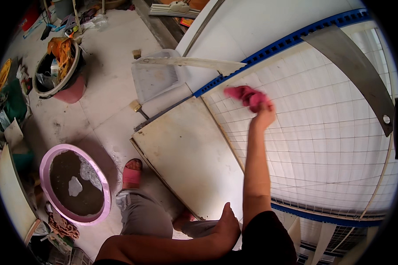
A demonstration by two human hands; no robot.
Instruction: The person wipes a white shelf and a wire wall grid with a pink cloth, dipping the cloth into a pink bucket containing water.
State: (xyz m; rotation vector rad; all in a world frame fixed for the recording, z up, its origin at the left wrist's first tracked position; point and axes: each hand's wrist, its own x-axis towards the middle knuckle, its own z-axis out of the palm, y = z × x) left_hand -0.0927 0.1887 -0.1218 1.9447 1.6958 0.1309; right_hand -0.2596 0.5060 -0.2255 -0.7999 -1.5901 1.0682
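My right hand (264,115) is closed on a crumpled dark pink cloth (246,96), slightly blurred. Arm stretched forward, it holds the cloth over the far left part of a white panel with a wire grid (296,132), edged in blue strip (292,43). My left hand (227,223) is low in front of me, beside the near end of a plain off-white board (185,137). Its thumb points up; the other fingers are mostly hidden, and no held thing shows.
A long pale strip (194,62) and a curved grey metal piece (358,70) lie across the panel's far edge. Left of the board are a clear plastic tray (152,81) and a brush (137,107). A pink basin (107,194) of murky water and a bucket (73,88) stand leftward.
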